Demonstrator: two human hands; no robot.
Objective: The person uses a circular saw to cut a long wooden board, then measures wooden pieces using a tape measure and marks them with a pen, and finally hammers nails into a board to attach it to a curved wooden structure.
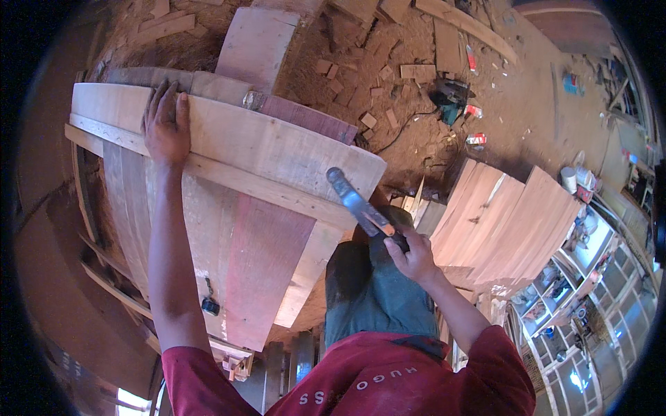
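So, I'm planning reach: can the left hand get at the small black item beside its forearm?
Probably yes: the left hand only rests on the pale board; nothing covers the black item.

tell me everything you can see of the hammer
The hammer has a rounded, dull grey end and a shiny bluish-grey, metal-looking length, with an orange-brown patch nearer the grip. The right hand is closed around its dark lower part, hiding some of it. It slants up and left from the hand, its rounded end appearing over the pale wooden board; whether it touches the board cannot be told.
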